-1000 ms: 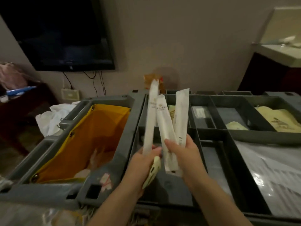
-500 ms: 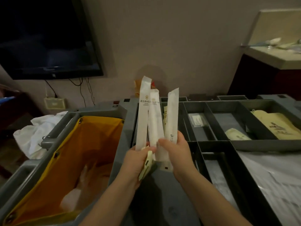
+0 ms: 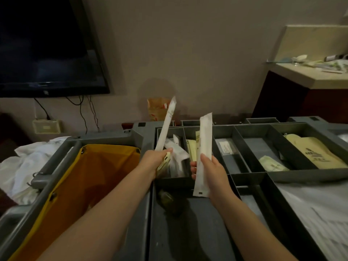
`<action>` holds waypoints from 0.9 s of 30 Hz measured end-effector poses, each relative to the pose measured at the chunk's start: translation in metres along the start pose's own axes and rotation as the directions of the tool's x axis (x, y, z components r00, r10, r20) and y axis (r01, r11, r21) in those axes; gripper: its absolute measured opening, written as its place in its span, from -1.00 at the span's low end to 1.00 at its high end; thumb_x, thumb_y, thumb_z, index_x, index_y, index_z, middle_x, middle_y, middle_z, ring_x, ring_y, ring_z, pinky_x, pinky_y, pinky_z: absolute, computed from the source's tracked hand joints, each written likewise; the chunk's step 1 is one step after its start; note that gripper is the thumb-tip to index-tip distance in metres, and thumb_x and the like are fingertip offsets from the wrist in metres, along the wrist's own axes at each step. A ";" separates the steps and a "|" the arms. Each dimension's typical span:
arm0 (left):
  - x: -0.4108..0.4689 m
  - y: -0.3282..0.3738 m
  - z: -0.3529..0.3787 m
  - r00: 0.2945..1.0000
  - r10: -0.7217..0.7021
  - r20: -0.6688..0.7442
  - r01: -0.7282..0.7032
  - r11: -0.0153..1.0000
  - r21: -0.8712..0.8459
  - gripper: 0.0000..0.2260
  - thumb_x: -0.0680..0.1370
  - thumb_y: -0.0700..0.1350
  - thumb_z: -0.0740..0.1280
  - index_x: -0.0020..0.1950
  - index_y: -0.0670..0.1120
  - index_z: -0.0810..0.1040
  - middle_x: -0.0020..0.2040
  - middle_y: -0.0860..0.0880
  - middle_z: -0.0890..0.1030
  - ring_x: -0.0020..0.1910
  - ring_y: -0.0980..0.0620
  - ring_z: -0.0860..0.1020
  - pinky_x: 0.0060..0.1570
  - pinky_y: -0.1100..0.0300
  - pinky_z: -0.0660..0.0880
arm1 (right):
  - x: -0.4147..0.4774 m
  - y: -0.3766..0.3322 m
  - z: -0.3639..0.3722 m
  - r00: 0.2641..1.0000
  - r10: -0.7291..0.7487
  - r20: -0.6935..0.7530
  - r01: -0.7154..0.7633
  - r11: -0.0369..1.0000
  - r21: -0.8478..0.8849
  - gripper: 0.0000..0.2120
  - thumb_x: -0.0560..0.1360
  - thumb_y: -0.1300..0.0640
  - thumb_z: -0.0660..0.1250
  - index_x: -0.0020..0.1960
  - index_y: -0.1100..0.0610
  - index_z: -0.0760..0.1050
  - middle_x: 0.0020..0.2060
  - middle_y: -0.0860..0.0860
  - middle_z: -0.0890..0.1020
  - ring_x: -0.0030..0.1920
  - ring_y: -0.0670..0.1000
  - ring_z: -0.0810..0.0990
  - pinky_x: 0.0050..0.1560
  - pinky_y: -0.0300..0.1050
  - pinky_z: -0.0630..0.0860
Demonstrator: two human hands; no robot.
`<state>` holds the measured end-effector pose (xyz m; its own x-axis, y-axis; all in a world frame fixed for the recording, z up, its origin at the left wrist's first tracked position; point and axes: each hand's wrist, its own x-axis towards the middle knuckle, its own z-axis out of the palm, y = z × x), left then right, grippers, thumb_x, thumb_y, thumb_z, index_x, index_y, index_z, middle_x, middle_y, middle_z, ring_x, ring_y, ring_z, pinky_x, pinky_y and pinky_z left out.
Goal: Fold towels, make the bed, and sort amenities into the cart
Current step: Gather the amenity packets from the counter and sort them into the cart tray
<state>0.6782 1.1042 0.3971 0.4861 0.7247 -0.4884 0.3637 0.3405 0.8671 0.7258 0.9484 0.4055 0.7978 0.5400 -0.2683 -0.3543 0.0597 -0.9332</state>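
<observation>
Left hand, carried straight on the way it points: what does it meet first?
Probably the loose white packets in the leftmost small compartment, just ahead of the left hand; depth is unclear.

head cam | faces forward-down | close above cart point(image 3: 143, 134) | single view

Over cart point(image 3: 145, 132), slim white packet point(image 3: 165, 125) in left hand point(image 3: 155, 160), wider white packet point(image 3: 204, 147) in right hand point(image 3: 213, 173)

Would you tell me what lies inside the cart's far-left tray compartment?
White wrapped packets lie piled in that compartment. The left hand and its long white packet cover the left side, so anything there is hidden.
</observation>
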 end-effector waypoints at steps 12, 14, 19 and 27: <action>-0.094 -0.037 0.008 0.995 -0.016 0.094 0.034 0.980 -0.195 -0.82 0.51 0.04 0.35 -0.02 -0.05 0.49 -0.16 -0.09 0.57 -0.20 -0.03 0.56 -0.39 0.18 0.44 | -0.024 0.013 0.024 0.993 -0.072 0.092 0.078 0.995 -0.059 -0.79 0.58 0.06 0.24 0.20 -0.06 0.38 0.02 -0.01 0.56 -0.01 -0.02 0.58 -0.18 -0.14 0.56; -0.093 -0.039 0.008 0.992 -0.005 0.123 0.038 0.962 -0.269 -0.82 0.51 0.06 0.34 -0.06 -0.03 0.47 -0.14 -0.09 0.57 -0.19 -0.04 0.56 -0.38 0.15 0.46 | -0.029 0.018 0.030 0.992 -0.066 0.106 0.072 0.996 -0.059 -0.85 0.57 0.04 0.25 0.14 -0.06 0.42 -0.01 -0.02 0.56 -0.03 -0.03 0.58 -0.17 -0.14 0.55; -0.092 -0.043 -0.007 0.954 0.082 0.289 0.018 0.945 -0.325 -0.88 0.56 -0.07 0.29 -0.12 -0.10 0.49 -0.23 -0.01 0.55 -0.29 0.10 0.53 -0.31 0.24 0.52 | -0.034 0.021 0.034 0.990 0.043 0.132 -0.036 0.998 -0.053 -0.94 0.58 -0.01 0.20 -0.03 -0.05 0.41 -0.08 0.00 0.56 -0.09 -0.04 0.57 -0.23 -0.17 0.51; -0.079 -0.053 0.005 0.992 0.044 0.122 0.023 0.864 -0.503 -0.61 0.28 0.11 0.54 -0.03 0.03 0.48 -0.09 -0.08 0.57 -0.13 -0.05 0.56 -0.27 0.05 0.51 | -0.030 0.025 0.033 0.984 -0.041 0.172 0.048 0.998 -0.037 -0.90 0.57 0.05 0.24 0.02 -0.16 0.39 -0.04 -0.08 0.56 -0.04 -0.07 0.58 -0.15 -0.15 0.59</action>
<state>0.6247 1.0258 0.3888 0.5951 0.6605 -0.4578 -0.0744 0.6125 0.7870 0.6768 0.9615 0.3983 0.7154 0.6738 -0.1849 -0.2973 0.0542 -0.9532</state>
